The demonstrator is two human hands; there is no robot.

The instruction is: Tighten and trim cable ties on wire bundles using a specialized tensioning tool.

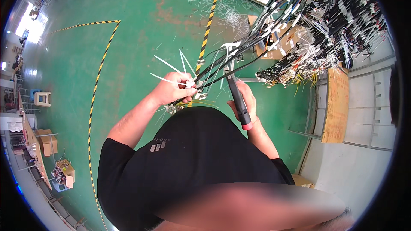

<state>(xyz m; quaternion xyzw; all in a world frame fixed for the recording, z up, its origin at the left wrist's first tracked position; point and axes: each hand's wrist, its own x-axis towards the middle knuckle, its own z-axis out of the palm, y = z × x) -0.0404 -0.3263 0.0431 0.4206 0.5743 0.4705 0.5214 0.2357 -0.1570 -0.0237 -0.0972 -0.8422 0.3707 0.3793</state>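
So the person's got a black cable bundle (248, 41) strung out in front of their chest, running from the left hand (180, 87) up toward a big heap of cables (342, 28) on the right side. Left fingers are closed around the near end of the bundle, thumb side pinching by a white bit with a bunch of long white ties (168, 63) poking out. Right fingers are wrapped round the handle of a black tool (238, 98) with a red butt end, its nose up against or just over the cables, can't tell if it's actually biting a tie

How far along? Looks midway on this bundle imo. Some ties seem to be on, but several long tails haven't been cut, so the trimming is probably what's left. There's a scatter of white clippings (231, 13) on the green floor (141, 60), so I'd guess plenty of tails are done overall. Whether the heap is finished or waiting, no idea
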